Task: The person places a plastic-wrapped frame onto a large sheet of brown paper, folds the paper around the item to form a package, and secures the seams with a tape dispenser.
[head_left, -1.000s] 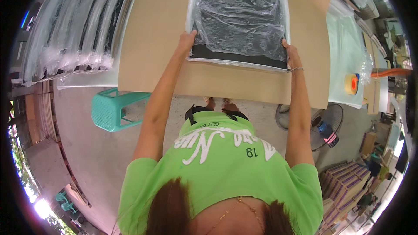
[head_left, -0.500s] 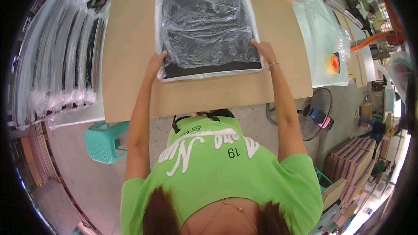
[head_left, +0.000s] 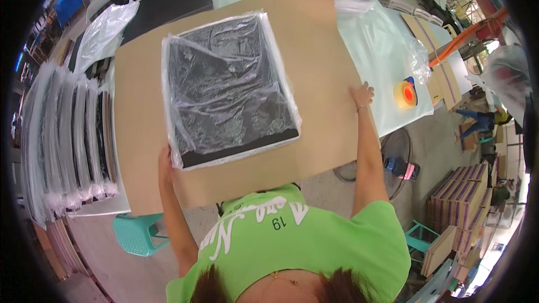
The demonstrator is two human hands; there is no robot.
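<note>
A flat black rectangular panel (head_left: 230, 90) in clear plastic wrap lies on a large brown cardboard sheet (head_left: 314, 39). My left hand (head_left: 165, 169) is at the panel's lower left corner, fingers closed against its side edge; the fingertips are partly hidden. Away from the panel, my right hand (head_left: 362, 96) is over the right edge of the cardboard, its fingers spread and holding nothing. Just right of that hand, a roll of yellow tape (head_left: 400, 100) with an orange core and a blue part sits on pale plastic sheeting (head_left: 373, 50).
Several plastic-wrapped panels (head_left: 62, 140) stand in a row at the left. A green stool (head_left: 132, 234) is under the table's left side. A fan (head_left: 395, 160) stands on the floor at the right, near stacked cardboard boxes (head_left: 457, 205). A person (head_left: 477, 120) is farther off.
My right hand has let go of the panel and moved right, its fingers opening. The panel and my left hand sit lower and farther left in the view, with the panel tilted. The view itself has shifted.
</note>
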